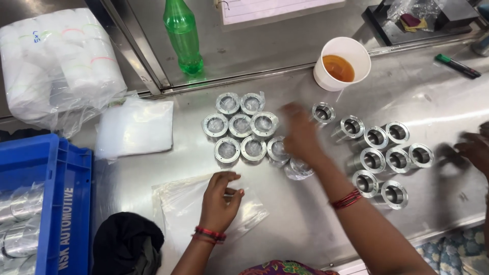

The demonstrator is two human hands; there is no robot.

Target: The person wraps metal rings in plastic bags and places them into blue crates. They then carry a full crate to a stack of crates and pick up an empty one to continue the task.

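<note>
Down on the steel table [305,224], the left hand [220,199] rests on a stack of clear plastic bags [188,214], its fingers curled together and pinching the top bag near its upper edge. The right hand [300,135] reaches out across the table, blurred, so I cannot tell whether its fingers are apart or closed; it hovers over the seam between two groups of metal rings. To its left sits a cluster of wrapped rings [239,130], packed edge to edge in clear film, one wrapped ring [298,169] lying just under the wrist. To its right stand the bare rings [384,158] in loose rows. A white cup [342,63] of amber liquid stands beyond them, near a green bottle [183,35]. A blue crate [48,198] sits at the left edge. Another person's hand [473,150] shows at the far right.
</note>
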